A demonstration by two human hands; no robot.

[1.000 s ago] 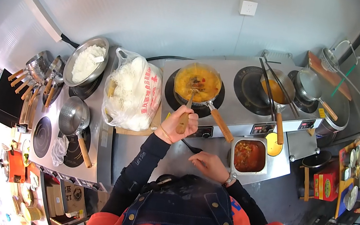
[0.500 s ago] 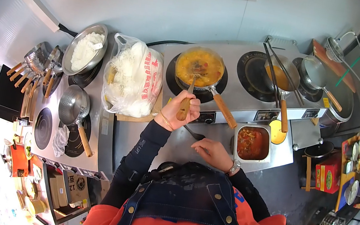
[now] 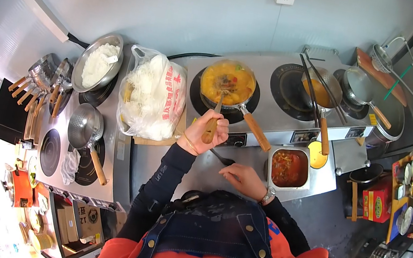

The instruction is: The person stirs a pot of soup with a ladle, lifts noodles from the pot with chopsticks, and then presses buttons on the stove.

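Note:
My left hand (image 3: pixel 205 131) is wrapped round the wooden handle of a utensil (image 3: pixel 210 127), whose far end dips into the yellow-orange soup in a pan (image 3: pixel 228 81). This pan stands on a cooktop, its wooden handle (image 3: pixel 257 131) pointing down and right. My right hand (image 3: pixel 243 180) rests low near the counter's front edge, its fingers loosely bent, with a watch at the wrist. Beside its fingertips lies the dark end of a spoon (image 3: pixel 224 160). To the right of that hand sits a square steel container (image 3: pixel 289 167) of red sauce.
A plastic bag (image 3: pixel 153 94) of white noodles stands left of the soup pan, with a bowl of white food (image 3: pixel 99 64) beyond it. An empty pan (image 3: pixel 84 124) is at the left. Chopsticks lie across another pan (image 3: pixel 322 88) at the right.
The utensil in my left hand and that hand have shifted slightly, and the soup's surface looks different, with green bits now showing. My right hand has barely moved.

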